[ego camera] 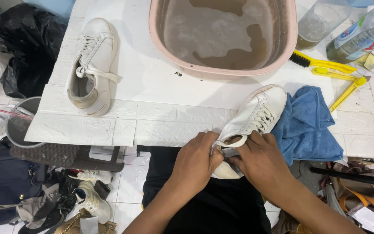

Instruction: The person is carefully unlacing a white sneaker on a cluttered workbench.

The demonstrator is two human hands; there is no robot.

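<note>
I clamped both my left hand (194, 161) and right hand (259, 161) firmly on the white sneaker (249, 123), its toe aimed at one o'clock, steadying the heel.

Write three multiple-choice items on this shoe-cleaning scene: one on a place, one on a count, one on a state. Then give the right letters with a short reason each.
1. Where does the blue cloth lie?
A. Inside the basin
B. On the table, right of the shoe being held
C. On the floor by the bag

2. How many white shoes are on the white table?
A. One
B. Two
C. Four

3. What is the state of the pink basin?
A. Holding murky brownish water
B. Dry and bare
C. Turned upside down

Answers:
1 B: the cloth sits beside the held shoe, which the left hand and right hand grip at its heel end.
2 B: the held one and the other shoe lying at the left.
3 A: cloudy brown water shows inside it.
</note>
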